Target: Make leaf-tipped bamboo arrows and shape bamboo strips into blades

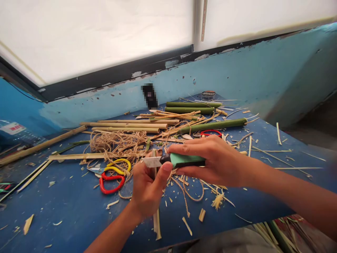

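Note:
My right hand (210, 160) is wrapped round the green and black handle of a utility knife (185, 160). Its blade points left and lies across a thin bamboo strip (157, 225), which my left hand (149, 189) grips. My left thumb presses near the base of the blade. The strip hangs down below that hand towards the table's front edge. To the left of my left hand are scissors (112, 184) with one red and one yellow handle. A tangle of brown twine (119, 142) lies behind them, with loose ends trailing under my hands.
Tan bamboo sticks (129, 125) and green bamboo pieces (213, 125) lie across the back of the blue table (86, 218). Shavings are scattered all over. A round tin (207, 95) stands at the far edge, and a plastic bottle (19, 131) is at left. More strips (281, 235) lie below the table.

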Demonstrator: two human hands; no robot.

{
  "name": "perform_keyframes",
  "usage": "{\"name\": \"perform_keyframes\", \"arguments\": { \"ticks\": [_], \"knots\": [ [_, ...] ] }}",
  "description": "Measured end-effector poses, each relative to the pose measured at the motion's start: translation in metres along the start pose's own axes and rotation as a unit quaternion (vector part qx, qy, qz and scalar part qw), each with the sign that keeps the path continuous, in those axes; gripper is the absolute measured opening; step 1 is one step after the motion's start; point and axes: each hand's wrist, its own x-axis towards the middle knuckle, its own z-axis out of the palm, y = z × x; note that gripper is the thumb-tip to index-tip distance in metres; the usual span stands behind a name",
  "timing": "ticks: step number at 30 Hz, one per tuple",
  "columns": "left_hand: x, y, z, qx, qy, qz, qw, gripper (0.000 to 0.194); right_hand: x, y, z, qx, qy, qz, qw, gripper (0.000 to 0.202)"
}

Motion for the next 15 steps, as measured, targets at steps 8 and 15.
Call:
{"name": "perform_keyframes", "arguments": {
  "ticks": [8, 15],
  "knots": [
    [0.003, 0.011, 0.012, 0.145, 0.157, 0.026, 0.977, 0.043, -0.007, -0.01, 0.039, -0.128, 0.127, 0.04, 0.983, 0.046],
    [0.002, 0.006, 0.003, 0.031, 0.069, 0.011, 0.997, 0.039, 0.0, 0.0, 0.029, -0.017, 0.066, -0.018, 0.997, 0.047]
  ]
}}
